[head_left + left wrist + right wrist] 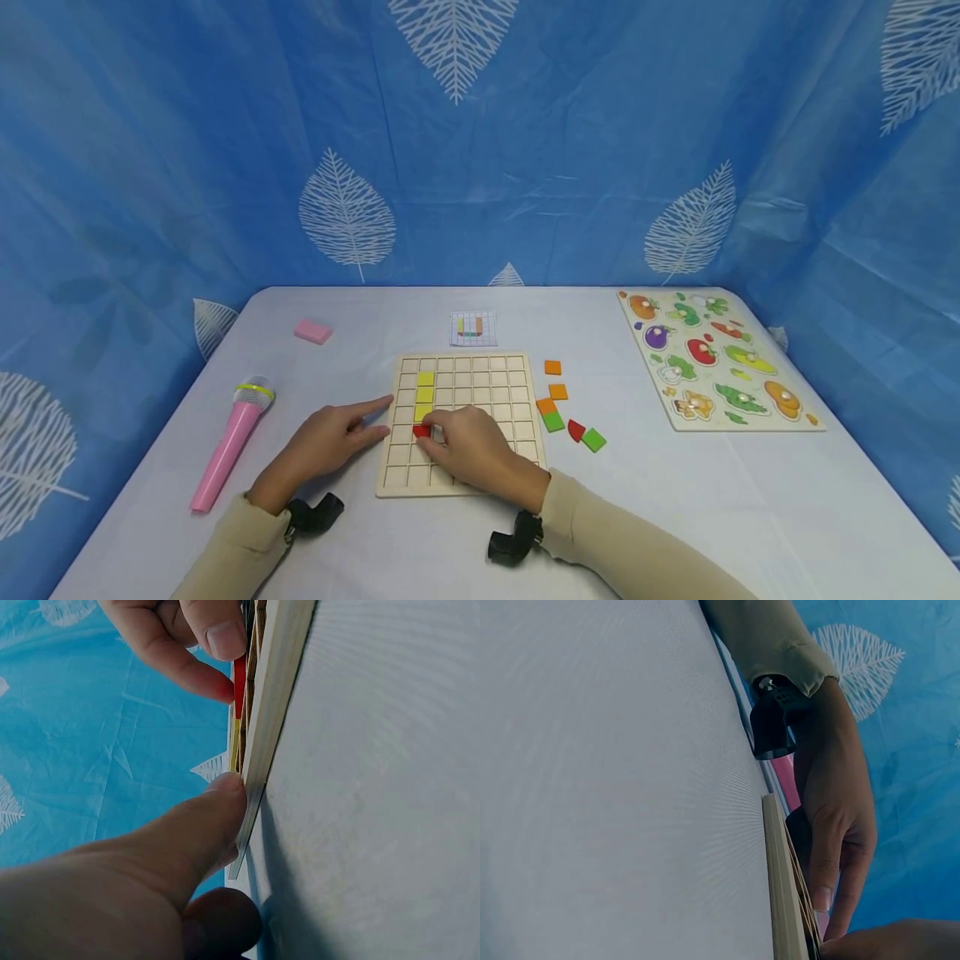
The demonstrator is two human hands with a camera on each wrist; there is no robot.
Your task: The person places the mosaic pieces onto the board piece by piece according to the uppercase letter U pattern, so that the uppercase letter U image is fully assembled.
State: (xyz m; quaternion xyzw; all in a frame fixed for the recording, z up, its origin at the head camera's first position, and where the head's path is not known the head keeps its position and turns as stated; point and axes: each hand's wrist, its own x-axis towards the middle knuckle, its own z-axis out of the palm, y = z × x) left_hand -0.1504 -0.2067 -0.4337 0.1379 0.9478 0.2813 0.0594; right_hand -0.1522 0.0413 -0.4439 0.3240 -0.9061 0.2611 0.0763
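A wooden grid board [483,387] lies flat on the table, with a column of yellow square tiles [424,394] set in its left part. My right hand [468,446] reaches over the board and pinches a red piece [422,431] between thumb and index finger, just below the lowest yellow tile. That red piece [240,682] shows edge-on in the left wrist view; its full outline is hidden by the fingers. At the board's left edge, my left hand [330,437] touches the rim with extended index finger and thumb.
Right of the board lie orange tiles [552,367], green tiles [594,440] and a red quarter-round piece [576,430]. Behind it is a pattern card [483,328]. A pink microphone [232,446] and pink block [312,332] lie left; a vegetable puzzle board [716,362] lies far right.
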